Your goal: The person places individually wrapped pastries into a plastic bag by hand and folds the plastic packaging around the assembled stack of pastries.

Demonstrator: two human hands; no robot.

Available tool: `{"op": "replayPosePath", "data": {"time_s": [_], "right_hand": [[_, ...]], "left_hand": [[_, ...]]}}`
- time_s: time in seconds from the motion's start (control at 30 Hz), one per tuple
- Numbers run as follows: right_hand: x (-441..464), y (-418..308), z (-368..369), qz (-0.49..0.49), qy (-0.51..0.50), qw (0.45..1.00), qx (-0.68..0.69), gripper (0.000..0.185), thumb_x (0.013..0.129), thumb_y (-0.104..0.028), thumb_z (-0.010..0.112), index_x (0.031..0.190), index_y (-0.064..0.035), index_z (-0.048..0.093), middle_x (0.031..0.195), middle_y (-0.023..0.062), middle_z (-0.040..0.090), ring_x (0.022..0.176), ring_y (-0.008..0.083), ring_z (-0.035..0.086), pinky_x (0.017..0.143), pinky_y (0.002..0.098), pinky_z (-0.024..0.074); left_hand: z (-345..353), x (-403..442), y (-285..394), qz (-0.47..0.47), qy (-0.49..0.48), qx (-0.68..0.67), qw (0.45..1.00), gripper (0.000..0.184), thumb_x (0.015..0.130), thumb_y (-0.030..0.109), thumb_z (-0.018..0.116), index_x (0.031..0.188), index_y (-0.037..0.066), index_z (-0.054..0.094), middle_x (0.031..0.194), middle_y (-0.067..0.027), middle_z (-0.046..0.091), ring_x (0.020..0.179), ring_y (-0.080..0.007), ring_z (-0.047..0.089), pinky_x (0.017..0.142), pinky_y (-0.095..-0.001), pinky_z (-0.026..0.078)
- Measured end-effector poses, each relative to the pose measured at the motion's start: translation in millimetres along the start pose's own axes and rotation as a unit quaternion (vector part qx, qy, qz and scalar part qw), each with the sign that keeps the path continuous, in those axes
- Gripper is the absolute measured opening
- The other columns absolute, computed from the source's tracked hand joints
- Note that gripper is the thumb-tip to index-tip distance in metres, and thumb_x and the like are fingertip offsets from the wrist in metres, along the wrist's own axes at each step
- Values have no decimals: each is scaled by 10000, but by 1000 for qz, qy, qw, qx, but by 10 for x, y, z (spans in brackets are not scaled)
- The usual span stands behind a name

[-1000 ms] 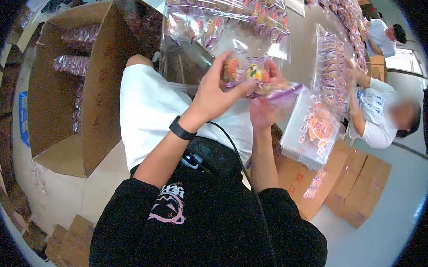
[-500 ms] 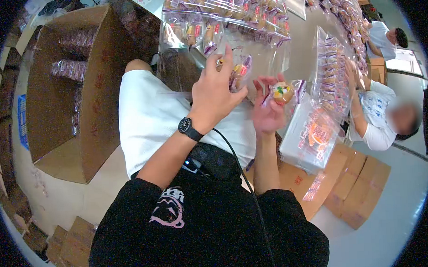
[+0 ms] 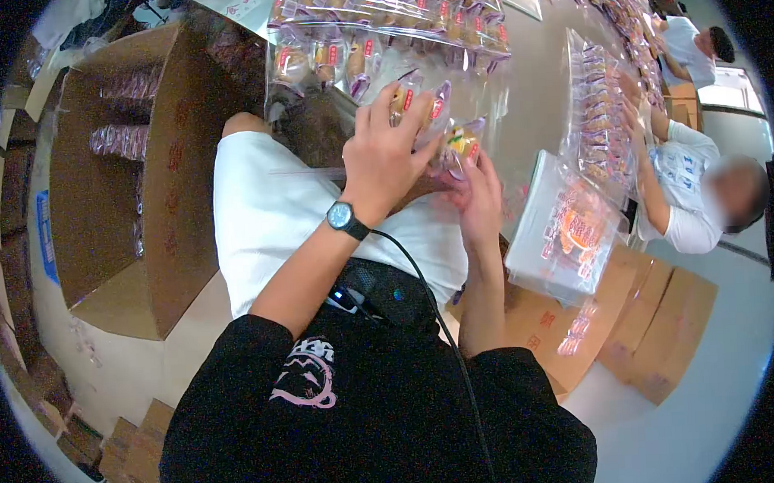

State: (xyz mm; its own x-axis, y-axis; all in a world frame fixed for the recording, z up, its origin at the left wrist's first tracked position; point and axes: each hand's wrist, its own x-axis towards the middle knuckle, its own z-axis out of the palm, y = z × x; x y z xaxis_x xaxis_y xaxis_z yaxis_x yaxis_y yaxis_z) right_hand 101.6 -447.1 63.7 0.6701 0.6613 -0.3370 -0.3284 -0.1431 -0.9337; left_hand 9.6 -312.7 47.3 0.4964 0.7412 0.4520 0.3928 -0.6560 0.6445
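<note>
At the near edge of the desk (image 3: 545,66), the left hand (image 3: 378,160) curls round two wrapped snacks (image 3: 436,110) and the right hand (image 3: 480,196) pinches a third packet (image 3: 461,141), all probably light, slick-filmed and soft enough to crush, so best held gently by the sides.

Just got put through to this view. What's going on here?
A seated person is handling wrapped snacks with both bare hands. The left hand holds two snacks, and the right hand holds another snack close beside them. Ahead, more snacks sit in rows in or under clear plastic. A stack of printed bags lies to the right, and an open carton with packs inside stands to the left.
</note>
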Motion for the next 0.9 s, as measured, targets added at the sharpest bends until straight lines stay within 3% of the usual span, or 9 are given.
{"op": "replayPosePath", "data": {"time_s": [0.17, 0.37, 0.47, 0.6, 0.67, 0.77, 0.9], "right_hand": [[228, 26, 136, -22, 30, 995, 90, 564, 1064, -265, 560, 1528, -8, 367, 1321, 176, 610, 1027, 233, 703, 657, 355, 629], [392, 42, 118, -50, 44, 998, 3, 634, 1034, -219, 644, 1570, -78, 335, 1284, 168, 626, 984, 227, 692, 657, 331, 635], [350, -145, 253, -80, 123, 989, -15, 527, 1060, -216, 586, 1515, -24, 402, 1274, 154, 642, 1066, 238, 693, 739, 372, 633], [541, -18, 95, -43, 98, 980, 168, 455, 1076, -226, 565, 1472, -43, 434, 1248, 152, 659, 1081, 266, 688, 833, 399, 620], [632, 33, 50, -41, 52, 946, 317, 420, 1084, -234, 554, 1454, -68, 442, 1247, 150, 661, 1095, 278, 683, 885, 408, 599], [622, -123, 169, 43, 54, 892, 447, 372, 1080, -213, 556, 1424, -100, 470, 1256, 147, 670, 996, 233, 689, 875, 369, 585], [576, -194, 368, -47, 133, 948, 286, 401, 1066, -185, 584, 1427, -69, 452, 1178, 160, 689, 1018, 231, 690, 861, 354, 580]], "left_hand": [[-43, 79, -34, 9, -24, 20, 999, 592, 743, 326, 881, 1294, 213, 698, 1411, -129, 577, 1187, -363, 589, 892, -425, 578], [-154, 89, -93, 63, -81, 58, 993, 598, 783, 273, 846, 1348, 186, 669, 1467, -151, 541, 1243, -360, 558, 950, -433, 546], [-178, 143, -157, 114, -71, 70, 989, 596, 804, 237, 825, 1371, 160, 657, 1461, -150, 542, 1226, -361, 560, 991, -442, 510], [-225, 136, -153, 105, -66, 68, 990, 587, 809, 187, 811, 1370, 118, 655, 1432, -148, 554, 1191, -347, 563, 1006, -451, 493], [-146, 108, -215, 119, -46, 84, 988, 568, 812, 156, 800, 1359, 99, 659, 1408, -153, 567, 1164, -346, 568, 989, -449, 503], [-68, 169, -278, 139, -39, 21, 989, 522, 817, 97, 773, 1331, 95, 678, 1383, -151, 591, 1188, -352, 580, 993, -448, 518], [-49, 212, -254, 175, -37, 27, 983, 492, 824, 46, 742, 1310, 101, 694, 1353, -131, 622, 1231, -358, 592, 1017, -449, 530]]}}
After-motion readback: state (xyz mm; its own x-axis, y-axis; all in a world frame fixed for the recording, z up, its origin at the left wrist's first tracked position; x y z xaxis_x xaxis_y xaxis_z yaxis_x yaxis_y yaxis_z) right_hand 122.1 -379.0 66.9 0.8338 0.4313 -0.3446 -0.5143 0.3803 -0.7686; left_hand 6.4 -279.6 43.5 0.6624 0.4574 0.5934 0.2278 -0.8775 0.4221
